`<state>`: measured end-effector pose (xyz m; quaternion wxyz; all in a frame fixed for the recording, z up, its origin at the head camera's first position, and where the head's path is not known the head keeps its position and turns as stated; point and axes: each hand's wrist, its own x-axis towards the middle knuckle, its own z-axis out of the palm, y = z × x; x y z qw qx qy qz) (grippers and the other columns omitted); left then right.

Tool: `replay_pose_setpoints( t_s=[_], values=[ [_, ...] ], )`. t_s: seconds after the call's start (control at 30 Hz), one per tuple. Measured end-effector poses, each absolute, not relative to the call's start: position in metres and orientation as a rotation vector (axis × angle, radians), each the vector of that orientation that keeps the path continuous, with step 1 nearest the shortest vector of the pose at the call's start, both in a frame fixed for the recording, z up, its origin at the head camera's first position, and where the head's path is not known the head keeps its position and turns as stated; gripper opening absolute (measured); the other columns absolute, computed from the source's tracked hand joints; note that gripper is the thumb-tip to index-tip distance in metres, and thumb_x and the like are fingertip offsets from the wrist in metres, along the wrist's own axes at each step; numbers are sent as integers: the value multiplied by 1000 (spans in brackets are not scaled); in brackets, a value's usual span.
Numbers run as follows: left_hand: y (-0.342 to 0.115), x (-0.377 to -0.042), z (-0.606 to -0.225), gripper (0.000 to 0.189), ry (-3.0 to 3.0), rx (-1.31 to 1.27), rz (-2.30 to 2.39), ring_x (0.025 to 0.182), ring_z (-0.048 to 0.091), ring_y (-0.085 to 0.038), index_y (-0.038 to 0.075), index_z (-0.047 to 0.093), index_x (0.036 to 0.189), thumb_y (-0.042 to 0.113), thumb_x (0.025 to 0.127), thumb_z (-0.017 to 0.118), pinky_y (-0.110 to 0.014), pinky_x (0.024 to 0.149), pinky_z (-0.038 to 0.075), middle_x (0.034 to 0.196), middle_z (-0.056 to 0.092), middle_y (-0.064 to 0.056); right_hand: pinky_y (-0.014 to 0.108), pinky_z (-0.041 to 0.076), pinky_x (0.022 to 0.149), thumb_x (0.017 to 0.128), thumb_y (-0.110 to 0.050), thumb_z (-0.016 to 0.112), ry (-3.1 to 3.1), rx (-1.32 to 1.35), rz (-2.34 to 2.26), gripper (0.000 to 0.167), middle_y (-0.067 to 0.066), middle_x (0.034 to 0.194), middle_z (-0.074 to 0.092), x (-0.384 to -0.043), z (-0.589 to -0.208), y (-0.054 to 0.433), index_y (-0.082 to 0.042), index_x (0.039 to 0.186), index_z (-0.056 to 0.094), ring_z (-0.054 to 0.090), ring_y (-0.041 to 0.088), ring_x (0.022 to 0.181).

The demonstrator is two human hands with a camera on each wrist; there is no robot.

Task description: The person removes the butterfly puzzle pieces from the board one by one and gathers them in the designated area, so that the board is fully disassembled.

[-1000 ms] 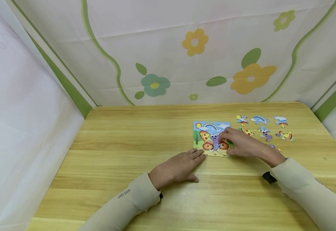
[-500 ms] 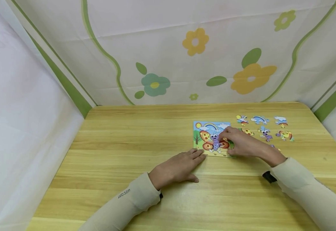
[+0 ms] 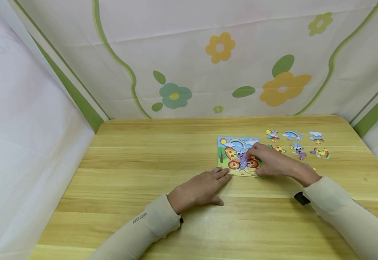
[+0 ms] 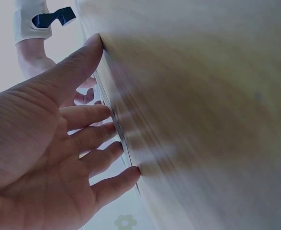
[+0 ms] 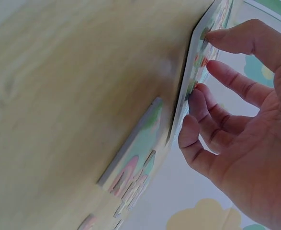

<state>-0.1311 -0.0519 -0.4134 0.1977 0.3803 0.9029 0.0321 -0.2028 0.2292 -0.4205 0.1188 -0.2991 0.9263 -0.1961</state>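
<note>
A square puzzle board point(image 3: 221, 164) printed with a butterfly, sun and rainbow lies on the wooden table. My left hand point(image 3: 205, 187) rests palm down, its fingertips on the board's near left edge; in the left wrist view its fingers point(image 4: 102, 158) are spread. Over the board's right side is my right hand point(image 3: 274, 162), fingers bent. In the right wrist view, the thumb point(image 5: 231, 38) and fingertips touch the board's face point(image 5: 193, 62), set apart, and no loose piece shows between them. The right hand hides part of the picture.
To the right lie loose puzzle pieces in rows: a rainbow piece point(image 3: 292, 135), a cloud piece point(image 3: 316, 136), a purple butterfly piece point(image 3: 298, 150) and several others. The right forearm partly covers the lowest ones. A flowered cloth wall point(image 3: 201, 79) stands behind the table point(image 3: 137, 155).
The right wrist and sleeve have shifted very slightly left. Both hands otherwise stay in place, and the board and loose pieces look unmoved.
</note>
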Motion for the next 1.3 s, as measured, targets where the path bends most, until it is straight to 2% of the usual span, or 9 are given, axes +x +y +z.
replay_pose_setpoints(
  t_s=[0.17, 0.43, 0.57, 0.73, 0.87, 1.03, 1.1, 1.3],
  values=[
    [-51, -131, -412, 86, 2532, 1079, 77, 163, 20, -21, 16, 26, 168, 48, 100, 67, -38, 130, 31, 176, 22, -2, 45, 55, 86, 75, -1, 80, 2718, -854, -596, 51, 12, 119, 61, -200, -415, 234, -10, 124, 71, 60, 24, 102],
    [-52, -130, -412, 85, 2527, 1079, 73, 164, 19, -21, 16, 25, 168, 48, 101, 66, -38, 130, 30, 176, 20, -2, 35, 50, 77, 76, 0, 78, 2770, -853, -560, 49, 11, 118, 60, -196, -408, 251, -9, 123, 71, 56, 20, 94],
    [-52, -131, -412, 86, 2526, 1072, 80, 164, 18, -21, 16, 25, 168, 47, 101, 67, -38, 130, 30, 176, 20, -2, 31, 45, 74, 78, 3, 75, 2784, -819, -583, 45, 8, 116, 59, -192, -403, 270, -11, 121, 72, 51, 19, 93],
    [-53, -132, -411, 85, 2528, 1068, 84, 164, 18, -21, 15, 26, 168, 47, 101, 67, -39, 130, 30, 176, 20, -2, 29, 46, 74, 81, 0, 78, 2811, -744, -598, 45, 10, 119, 58, -189, -402, 300, -9, 125, 70, 52, 19, 96],
    [-54, -132, -411, 85, 2525, 1063, 89, 164, 18, -21, 15, 26, 168, 46, 100, 68, -39, 130, 30, 176, 20, -2, 28, 46, 71, 79, 1, 80, 2857, -691, -612, 49, 12, 119, 57, -186, -408, 328, -7, 126, 69, 52, 19, 97],
    [-54, -133, -413, 85, 2524, 1066, 83, 164, 18, -21, 15, 25, 168, 47, 101, 67, -38, 130, 29, 176, 20, -2, 27, 48, 69, 75, 0, 86, 2949, -685, -611, 50, 11, 115, 56, -181, -418, 359, -7, 122, 70, 52, 12, 96],
    [-54, -133, -413, 85, 2523, 1065, 85, 164, 18, -21, 15, 25, 168, 47, 101, 67, -38, 130, 29, 176, 20, -2, 25, 46, 66, 74, 0, 87, 2985, -671, -597, 50, 9, 114, 57, -178, -422, 371, -8, 121, 71, 50, 5, 93],
    [-55, -134, -413, 86, 2527, 1066, 83, 164, 18, -21, 15, 26, 168, 47, 100, 67, -38, 130, 29, 176, 20, -3, 22, 43, 64, 75, -1, 86, 2999, -620, -588, 52, 16, 117, 59, -173, -429, 399, -4, 124, 69, 44, -8, 92]
  ],
)
